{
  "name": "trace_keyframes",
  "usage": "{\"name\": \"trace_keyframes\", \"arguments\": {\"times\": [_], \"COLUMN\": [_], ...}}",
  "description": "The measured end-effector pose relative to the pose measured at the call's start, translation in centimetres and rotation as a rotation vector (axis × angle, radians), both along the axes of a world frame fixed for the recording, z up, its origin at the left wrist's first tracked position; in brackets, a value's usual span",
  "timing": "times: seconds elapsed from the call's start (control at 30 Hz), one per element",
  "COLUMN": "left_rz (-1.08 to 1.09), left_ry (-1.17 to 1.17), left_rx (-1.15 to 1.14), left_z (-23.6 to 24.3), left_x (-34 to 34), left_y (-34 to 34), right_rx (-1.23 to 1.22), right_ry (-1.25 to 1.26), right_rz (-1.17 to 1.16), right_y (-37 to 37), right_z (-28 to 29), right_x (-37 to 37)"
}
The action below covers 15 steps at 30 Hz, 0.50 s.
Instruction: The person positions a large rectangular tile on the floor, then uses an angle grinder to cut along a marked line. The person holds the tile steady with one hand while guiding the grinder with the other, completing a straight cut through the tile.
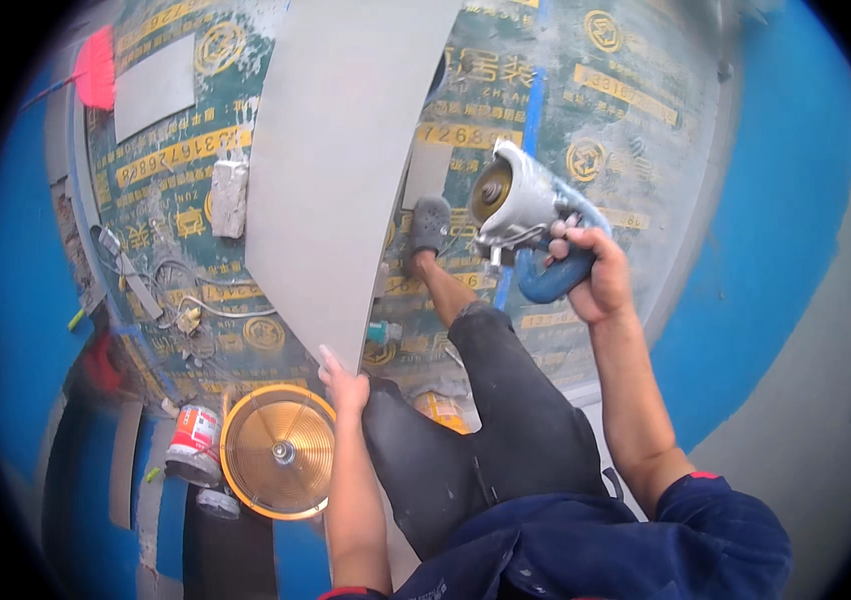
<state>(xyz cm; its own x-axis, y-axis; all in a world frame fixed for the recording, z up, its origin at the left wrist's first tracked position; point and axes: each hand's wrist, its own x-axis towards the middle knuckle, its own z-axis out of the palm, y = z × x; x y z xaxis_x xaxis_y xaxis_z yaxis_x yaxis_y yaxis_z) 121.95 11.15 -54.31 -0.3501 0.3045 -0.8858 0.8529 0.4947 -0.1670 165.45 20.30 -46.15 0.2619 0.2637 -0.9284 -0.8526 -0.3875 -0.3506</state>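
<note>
My left hand (346, 388) grips the near lower edge of a large pale grey tile slab (336, 150), thumb on its face. The slab stands tilted in front of me, its near left corner cut at a slant. In my right hand (601, 275) is a handheld disc cutter (536, 200), held up to the right of the slab and apart from it. My fingers wrap its blue handle. Its silver guard and round disc face left; dust coats the body.
Printed green sheeting (596, 130) covers the floor, with blue tape. A dusty block (230, 198), a tile offcut (156, 88), cables (211, 300) and a pink brush (96, 68) lie left. Nearer are a round fan-like grille (281, 450) and a bucket (194, 440). My shoe (432, 222) is beside the slab.
</note>
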Motion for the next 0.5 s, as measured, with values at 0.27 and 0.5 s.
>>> {"name": "trace_keyframes", "arguments": {"times": [0.27, 0.5], "left_rz": [-0.065, 0.112], "left_ry": [-0.041, -0.283], "left_rx": [-0.018, -0.056], "left_z": [1.4, 0.8], "left_x": [0.0, -3.5], "left_y": [0.4, 0.8], "right_rx": [0.088, 0.129], "right_ry": [-0.062, -0.175], "right_rz": [0.052, 0.051], "right_y": [0.2, 0.5], "right_z": [0.4, 1.2], "right_x": [-1.2, -2.7]}}
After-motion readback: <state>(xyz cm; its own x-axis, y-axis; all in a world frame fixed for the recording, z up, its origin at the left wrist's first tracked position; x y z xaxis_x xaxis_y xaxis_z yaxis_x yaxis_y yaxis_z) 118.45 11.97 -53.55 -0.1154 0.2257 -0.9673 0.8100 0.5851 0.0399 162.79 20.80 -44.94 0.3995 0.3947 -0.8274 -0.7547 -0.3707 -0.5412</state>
